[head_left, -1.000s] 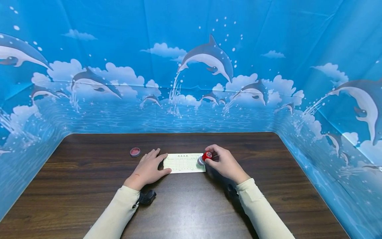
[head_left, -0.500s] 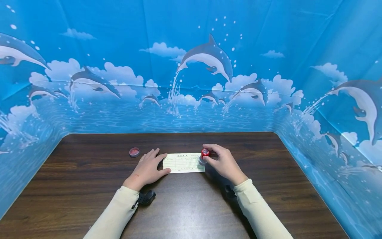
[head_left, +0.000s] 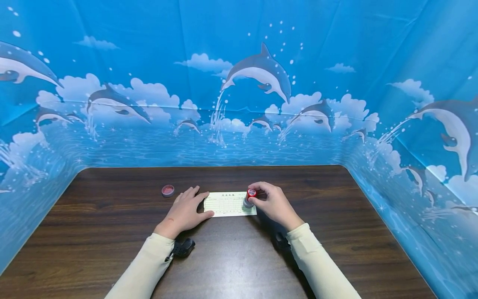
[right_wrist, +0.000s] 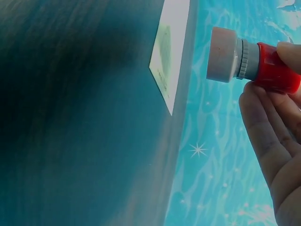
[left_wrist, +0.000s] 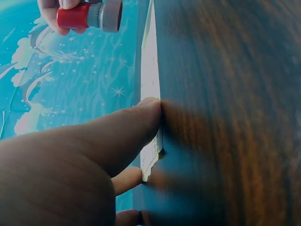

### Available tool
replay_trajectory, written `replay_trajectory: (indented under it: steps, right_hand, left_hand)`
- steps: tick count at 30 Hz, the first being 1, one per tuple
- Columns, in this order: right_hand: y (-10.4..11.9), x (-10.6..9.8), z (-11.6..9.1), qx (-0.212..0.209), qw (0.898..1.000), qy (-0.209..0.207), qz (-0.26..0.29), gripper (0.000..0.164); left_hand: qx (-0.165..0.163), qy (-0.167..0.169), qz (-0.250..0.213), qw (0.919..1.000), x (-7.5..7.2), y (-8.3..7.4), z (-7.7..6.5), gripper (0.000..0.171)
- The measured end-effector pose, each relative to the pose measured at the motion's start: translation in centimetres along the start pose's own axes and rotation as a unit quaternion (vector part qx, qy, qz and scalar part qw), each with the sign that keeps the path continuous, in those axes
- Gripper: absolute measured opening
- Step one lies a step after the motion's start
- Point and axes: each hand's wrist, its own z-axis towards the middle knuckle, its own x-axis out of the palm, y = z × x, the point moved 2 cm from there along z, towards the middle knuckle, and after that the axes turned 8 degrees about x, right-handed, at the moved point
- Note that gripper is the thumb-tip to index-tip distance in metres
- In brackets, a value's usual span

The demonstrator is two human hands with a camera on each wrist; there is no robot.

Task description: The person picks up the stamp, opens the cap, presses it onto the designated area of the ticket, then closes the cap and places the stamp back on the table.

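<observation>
My right hand point(head_left: 274, 203) pinches a self-inking style stamp point(head_left: 251, 194) by its red handle, between thumb and fingers. Below the handle the stamp has a grey ribbed collar and a wider pale round base point(right_wrist: 222, 54). In both wrist views this base hangs apart from the paper, over its right part. The paper is a pale green printed form slip point(head_left: 225, 204) with a grid, flat on the table. My left hand point(head_left: 184, 211) lies spread at its left end, the thumb point(left_wrist: 148, 113) and fingertips pressing its edge.
A small round cap or tin point(head_left: 168, 190), reddish inside, sits on the dark wood table point(head_left: 224, 257) left of the slip. A blue dolphin-print curtain point(head_left: 239, 137) surrounds the table's back and sides. A black wrist camera point(head_left: 184, 247) sits on the left wrist.
My right hand has carried the stamp a little to the left over the slip, and the stamp has turned from tilted to more upright. The left hand keeps its place on the paper.
</observation>
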Motion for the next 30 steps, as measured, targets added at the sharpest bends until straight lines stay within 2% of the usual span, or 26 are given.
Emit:
replay_trajectory:
  steps: [8,22,30]
  right_hand:
    - [-0.32,0.38,-0.09,0.014,1.000,0.010,-0.018,0.027]
    - [-0.25,0.43,-0.05,-0.002,0.999,0.016,-0.036,0.026]
    - [-0.58,0.36,0.00,0.005,0.999,0.023,-0.046,0.027]
  left_hand:
    - [0.003,0.001,-0.001,1.0000,0.08,0.10,0.02,0.073]
    - [0.002,-0.001,-0.005,1.0000,-0.02,0.02,-0.03,0.072]
    - [0.001,-0.001,-0.005,1.0000,-0.04,0.02,0.00,0.072]
